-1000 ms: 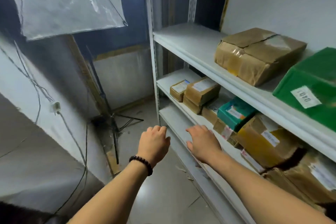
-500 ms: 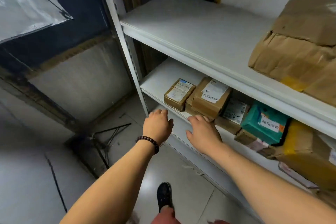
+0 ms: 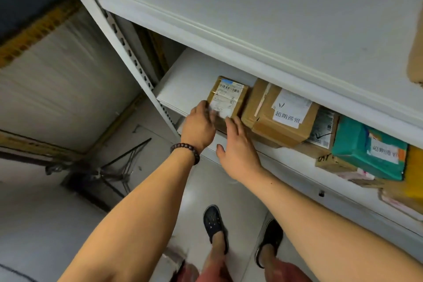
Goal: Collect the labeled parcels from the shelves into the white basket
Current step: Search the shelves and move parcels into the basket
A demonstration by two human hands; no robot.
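Lying flat, brown cardboard parcel (image 3: 243, 98) bears white barcode label (image 3: 226, 96).

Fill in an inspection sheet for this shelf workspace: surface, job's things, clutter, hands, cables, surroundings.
Surface: white middle shelf, bare at its left end.
Job's things: small box with a barcode label, leftmost; taped box with a handwritten note beside it; teal parcel further right; basket not seen.
Clutter: nothing seen.
Hands: left hand has fingers on the small box's label, grip blurred; right hand open, fingertips at that box's near edge.
Cables: nothing seen.
Surroundings: top shelf above; tripod on the floor to the left.
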